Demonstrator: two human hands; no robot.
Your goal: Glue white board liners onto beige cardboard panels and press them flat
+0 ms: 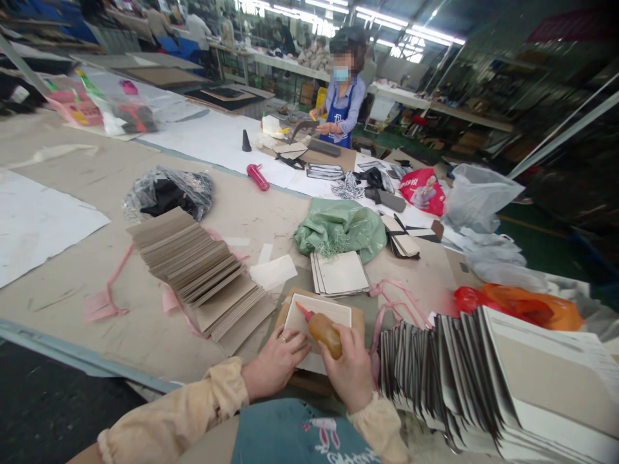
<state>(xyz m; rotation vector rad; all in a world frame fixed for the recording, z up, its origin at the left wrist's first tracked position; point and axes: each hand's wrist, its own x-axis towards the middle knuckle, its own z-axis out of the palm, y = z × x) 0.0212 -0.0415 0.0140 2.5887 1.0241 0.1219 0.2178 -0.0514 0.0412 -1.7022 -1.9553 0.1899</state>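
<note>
My right hand [351, 367] is wrapped round a squeeze glue bottle [325, 334] with amber contents and a red nozzle. The bottle lies tilted, its nozzle pointing to the upper left over a white-edged rectangular panel [338, 312]. Under the panel is a brown board [358, 320]. My left hand [278, 364] rests at the panel's lower left edge, fingers extended onto it. Left of this hand, a long row of thin grey-brown cardboard sheets [193, 261] leans fanned out. A small stack of white pieces [340, 273] sits just beyond the panel.
At the right stands a thick row of dark-edged panels [445, 367]. Beyond my hands lie a green bag [341, 229], a plastic-wrapped black bundle [169, 193] and a pink-red bottle [258, 177]. Across the table a person [341, 96] in a blue apron handles a dark strip.
</note>
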